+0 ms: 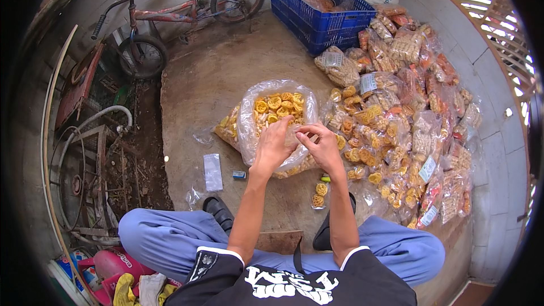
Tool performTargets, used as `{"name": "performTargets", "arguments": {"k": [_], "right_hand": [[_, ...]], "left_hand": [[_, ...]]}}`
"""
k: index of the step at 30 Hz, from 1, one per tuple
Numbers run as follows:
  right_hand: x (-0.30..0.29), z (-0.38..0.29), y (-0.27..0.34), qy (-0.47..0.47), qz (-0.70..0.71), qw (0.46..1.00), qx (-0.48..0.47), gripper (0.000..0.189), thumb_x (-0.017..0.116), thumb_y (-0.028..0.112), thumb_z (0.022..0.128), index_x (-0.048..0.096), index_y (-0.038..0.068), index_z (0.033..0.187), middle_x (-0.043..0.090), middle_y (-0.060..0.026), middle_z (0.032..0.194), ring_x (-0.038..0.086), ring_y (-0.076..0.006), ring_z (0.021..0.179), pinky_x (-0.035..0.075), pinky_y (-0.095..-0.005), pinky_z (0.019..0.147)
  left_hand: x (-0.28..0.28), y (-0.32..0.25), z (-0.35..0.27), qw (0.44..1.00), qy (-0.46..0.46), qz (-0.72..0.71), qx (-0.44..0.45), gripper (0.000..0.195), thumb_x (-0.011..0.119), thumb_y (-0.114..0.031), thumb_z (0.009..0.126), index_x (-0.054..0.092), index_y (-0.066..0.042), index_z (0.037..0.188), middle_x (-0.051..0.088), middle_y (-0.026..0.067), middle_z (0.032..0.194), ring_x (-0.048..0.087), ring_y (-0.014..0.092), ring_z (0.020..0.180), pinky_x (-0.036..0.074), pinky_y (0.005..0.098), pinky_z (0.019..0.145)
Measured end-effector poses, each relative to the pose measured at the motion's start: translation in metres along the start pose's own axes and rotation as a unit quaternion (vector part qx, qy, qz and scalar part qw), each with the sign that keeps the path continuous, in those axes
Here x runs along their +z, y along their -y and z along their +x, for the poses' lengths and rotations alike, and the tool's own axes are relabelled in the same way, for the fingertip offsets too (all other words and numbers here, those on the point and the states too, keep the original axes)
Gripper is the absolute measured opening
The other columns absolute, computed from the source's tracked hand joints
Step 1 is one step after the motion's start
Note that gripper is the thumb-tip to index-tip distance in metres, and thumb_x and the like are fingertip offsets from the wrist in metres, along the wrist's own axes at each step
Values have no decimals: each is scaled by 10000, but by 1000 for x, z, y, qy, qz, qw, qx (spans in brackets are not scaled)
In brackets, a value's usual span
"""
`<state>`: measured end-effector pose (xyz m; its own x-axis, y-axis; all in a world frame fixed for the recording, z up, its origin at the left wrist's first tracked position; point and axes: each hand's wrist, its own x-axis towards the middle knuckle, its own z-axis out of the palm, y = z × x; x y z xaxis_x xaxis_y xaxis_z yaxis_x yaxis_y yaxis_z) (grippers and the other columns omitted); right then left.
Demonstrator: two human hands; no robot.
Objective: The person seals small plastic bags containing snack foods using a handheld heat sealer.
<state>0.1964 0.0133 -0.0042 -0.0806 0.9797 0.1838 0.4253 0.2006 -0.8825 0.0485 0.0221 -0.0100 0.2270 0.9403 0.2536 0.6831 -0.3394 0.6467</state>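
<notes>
In front of me a large clear plastic bag (313, 106) stands with its mouth wide and its rim folded outward. It holds yellow wheel-shaped snacks (275, 103) and pale, short stick-like pieces (264, 120). Over the near side of its mouth, my left hand (274, 146) and my right hand (321, 144) are close together. A thin, see-through piece of plastic (291, 137), which looks like a small bag, is between their fingers. My right thumb and forefinger pinch its edge. The left fingertips partly cover it, and its outline is hard to make out.
Filled snack packets (382, 114) are heaped at the right, by a blue plastic crate (323, 25). Flat clear bags (213, 172), a small blue box (239, 174) and a small filled packet (319, 195) lie nearby. A child's bicycle (170, 16) leans at the back left wall.
</notes>
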Motion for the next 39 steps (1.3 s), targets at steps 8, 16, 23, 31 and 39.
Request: {"name": "performTargets", "arguments": {"k": [8,16,23,31,39], "right_hand": [[-5,2,-18,44,149,981,118,214,671,173,787,660,-21,875,646,-61,738,541,-83,662,441,-245,613],[-18,2,-11,80,138,984,80,207,684,162,777,662,-18,878,646,-52,792,558,-102,707,440,-248,645],[-18,2,-11,95,138,984,58,208,721,135,725,657,-26,841,608,-36,804,534,-100,708,423,-242,624],[-22,2,-3,108,109,987,55,212,711,158,741,667,-9,863,612,-32,870,538,-107,723,429,-247,625],[-15,4,-15,106,120,987,7,242,743,125,695,673,-1,889,613,-46,943,544,-117,830,433,-252,709]], "left_hand": [[5,-7,0,998,0,-19,62,581,710,-107,645,481,-85,1178,541,120,1037,483,279,1014,364,390,888],[-4,2,-2,989,66,-114,72,512,710,-161,662,524,-99,1135,546,112,959,496,280,969,375,384,855],[-3,-2,-1,994,46,-64,80,519,717,-170,652,529,-101,1130,535,112,939,488,281,971,368,382,858],[-10,-12,-3,996,39,-16,73,526,706,-134,663,519,-117,1154,510,96,945,456,268,977,345,378,878],[-11,-18,-1,995,37,-30,90,543,703,-99,656,523,-144,1166,509,83,947,456,264,980,350,373,883]]}}
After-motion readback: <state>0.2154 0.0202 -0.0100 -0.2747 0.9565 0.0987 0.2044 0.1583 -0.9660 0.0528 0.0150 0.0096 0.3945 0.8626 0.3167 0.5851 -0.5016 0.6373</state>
